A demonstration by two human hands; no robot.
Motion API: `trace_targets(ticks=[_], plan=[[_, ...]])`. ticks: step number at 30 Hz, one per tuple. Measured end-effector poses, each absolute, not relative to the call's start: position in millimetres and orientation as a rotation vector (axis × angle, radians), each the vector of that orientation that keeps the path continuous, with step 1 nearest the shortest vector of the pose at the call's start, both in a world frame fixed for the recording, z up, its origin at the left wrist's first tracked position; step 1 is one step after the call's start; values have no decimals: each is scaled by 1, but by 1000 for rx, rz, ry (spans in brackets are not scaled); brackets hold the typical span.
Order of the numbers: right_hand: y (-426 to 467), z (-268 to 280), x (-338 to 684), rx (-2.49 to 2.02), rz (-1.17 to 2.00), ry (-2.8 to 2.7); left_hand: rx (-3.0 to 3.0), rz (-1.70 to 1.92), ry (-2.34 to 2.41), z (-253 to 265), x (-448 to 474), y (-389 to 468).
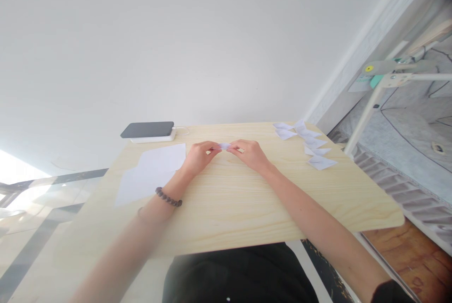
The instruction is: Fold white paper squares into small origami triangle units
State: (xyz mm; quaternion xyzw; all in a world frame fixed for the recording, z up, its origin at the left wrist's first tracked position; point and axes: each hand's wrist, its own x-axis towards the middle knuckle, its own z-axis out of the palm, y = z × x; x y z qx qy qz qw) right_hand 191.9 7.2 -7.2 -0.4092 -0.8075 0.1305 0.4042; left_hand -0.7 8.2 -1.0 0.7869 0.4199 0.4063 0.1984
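Observation:
A small folded piece of white paper (224, 146) is held up between my two hands, over the middle of the table. My left hand (200, 156) pinches its left end between thumb and fingers; a dark beaded bracelet (168, 197) circles that wrist. At the right end, my right hand (250, 153) grips it the same way. Parts of the paper are hidden behind the fingertips, and its exact shape is too small to make out. Near my left forearm lie white paper sheets (150, 171), partly overlapping.
Several folded white paper pieces (322, 162) stand at the right back of the light wooden table (233, 213). A black phone (148, 129) rests on a white block with a cable at the back left. A white wall (212, 48) rises behind; a metal frame (369, 110) stands right.

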Motion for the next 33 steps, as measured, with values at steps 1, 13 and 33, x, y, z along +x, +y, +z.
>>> trace_targets(ticks=[1,13,33], plan=[[7,-7,192,-1035,338,-2030,2186,1130,1174,-1,-1,8],[11,-8,191,-1035,608,-1900,1751,1038,1139,-9,-4,18],[13,-8,194,-1015,1412,-1490,2576,1226,794,-1,-7,15]])
